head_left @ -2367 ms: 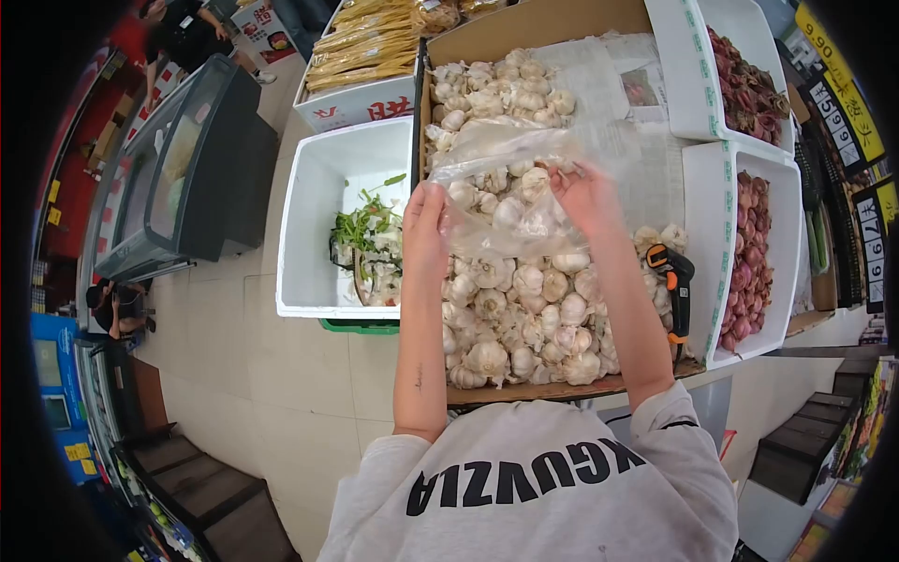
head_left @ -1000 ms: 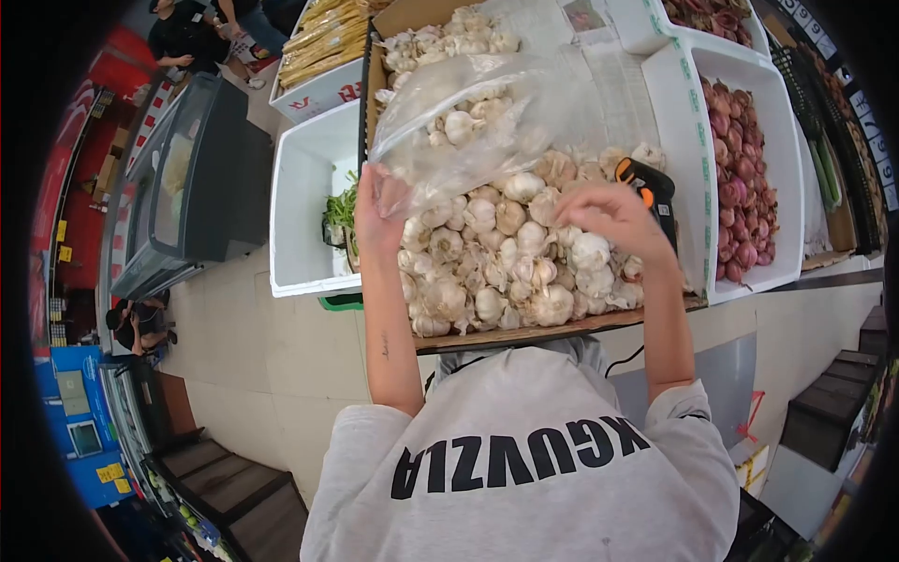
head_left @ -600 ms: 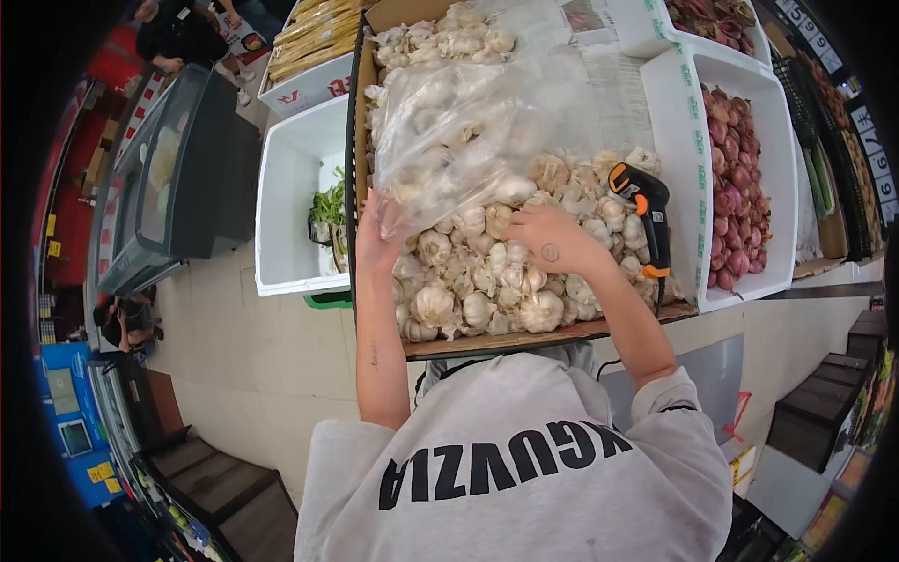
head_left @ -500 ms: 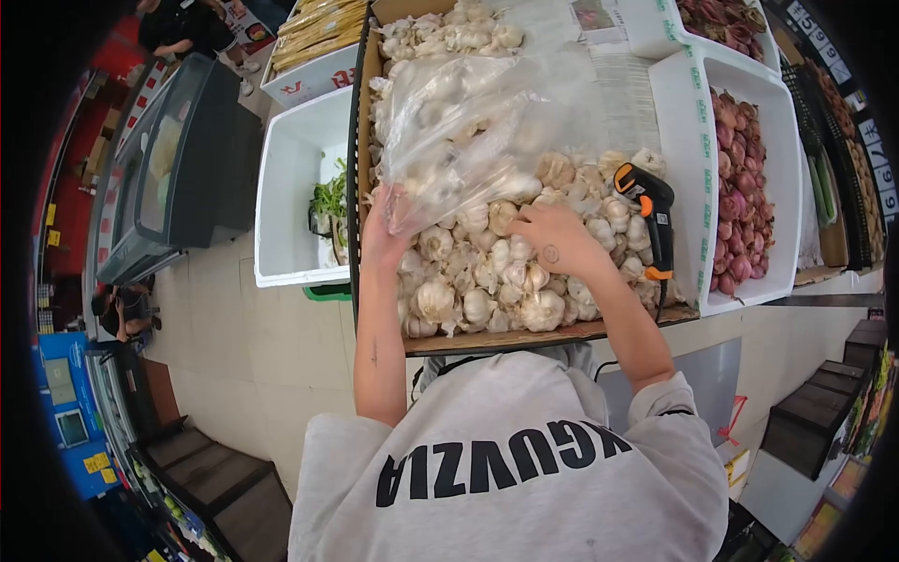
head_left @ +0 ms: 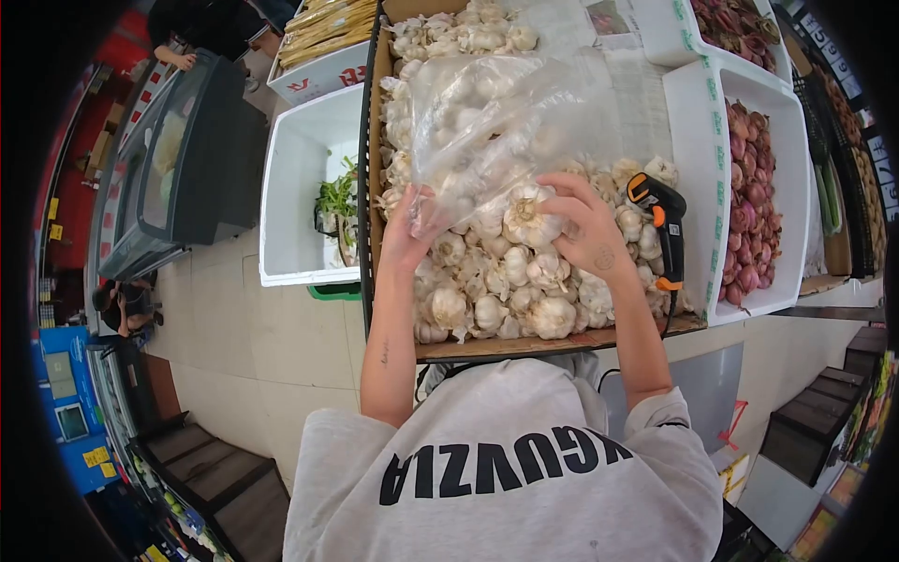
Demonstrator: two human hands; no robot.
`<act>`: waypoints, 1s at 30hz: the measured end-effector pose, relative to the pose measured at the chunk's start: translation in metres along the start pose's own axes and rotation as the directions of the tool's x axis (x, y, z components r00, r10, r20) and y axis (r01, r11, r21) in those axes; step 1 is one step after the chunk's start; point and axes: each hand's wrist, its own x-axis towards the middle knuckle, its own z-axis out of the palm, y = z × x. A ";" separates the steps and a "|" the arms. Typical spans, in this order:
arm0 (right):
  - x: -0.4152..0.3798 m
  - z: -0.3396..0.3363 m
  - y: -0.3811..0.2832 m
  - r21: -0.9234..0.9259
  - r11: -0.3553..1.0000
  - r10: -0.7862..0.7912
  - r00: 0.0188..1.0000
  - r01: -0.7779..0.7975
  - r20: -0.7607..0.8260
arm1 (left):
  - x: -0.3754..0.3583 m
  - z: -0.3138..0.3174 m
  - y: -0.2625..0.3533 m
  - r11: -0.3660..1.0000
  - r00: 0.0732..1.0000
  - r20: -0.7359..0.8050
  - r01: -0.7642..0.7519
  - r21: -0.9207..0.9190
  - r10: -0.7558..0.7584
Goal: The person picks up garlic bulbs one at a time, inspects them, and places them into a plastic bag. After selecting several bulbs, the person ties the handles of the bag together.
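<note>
The right hand (head_left: 590, 234) has since picked up a garlic bulb (head_left: 530, 217).

Reads in black capitals across the grey shirt (head_left: 510, 468), with Z, U and G clear. Shows 7 and 9 on a price sign (head_left: 876, 178), plus red printing on the white carton (head_left: 318, 82).

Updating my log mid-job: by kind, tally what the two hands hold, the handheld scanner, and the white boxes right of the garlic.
Clear plastic bag in left hand: 1
Garlic bulb in right hand: 1
Handheld scanner: 1
White boxes: 2
Total: 5
</note>
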 end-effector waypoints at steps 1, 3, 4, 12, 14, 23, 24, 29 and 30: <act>0.001 0.002 -0.001 0.020 0.997 -0.067 0.992 0.070 -0.108 | 0.002 -0.003 0.001 1.000 1.000 0.000 -0.003 -0.001 0.003; 0.001 0.011 0.004 -0.022 0.981 -0.191 0.953 0.191 -0.236 | 0.003 -0.008 0.002 1.000 0.994 0.105 -0.003 -0.002 0.003; -0.001 0.016 0.007 -0.081 0.951 -0.307 0.883 0.299 -0.355 | 0.002 -0.007 0.002 1.000 0.995 0.102 -0.002 -0.004 0.002; -0.009 0.027 0.012 -0.287 0.873 -0.487 0.704 0.394 -0.517 | 0.002 -0.007 0.003 1.000 0.988 0.153 0.002 0.002 -0.002; -0.009 0.030 0.010 -0.268 0.880 -0.474 0.695 0.391 -0.541 | -0.001 -0.003 0.002 1.000 0.996 0.094 -0.012 0.026 0.010; -0.015 0.036 0.007 0.693 0.720 0.346 0.854 0.023 -0.388 | -0.001 0.001 0.000 1.000 0.992 0.124 -0.017 0.012 0.015; -0.016 0.037 0.010 0.690 0.723 0.349 0.853 0.018 -0.388 | -0.001 0.001 0.000 1.000 0.987 0.157 -0.020 0.001 0.020; -0.017 0.037 0.021 0.913 0.366 0.520 0.853 -0.180 -0.041 | 0.000 -0.004 0.001 0.999 0.983 0.184 -0.020 -0.028 0.025; -0.015 0.038 0.019 0.953 0.223 0.577 0.816 -0.205 0.040 | 0.000 -0.005 0.002 0.999 0.979 0.200 -0.014 -0.040 0.022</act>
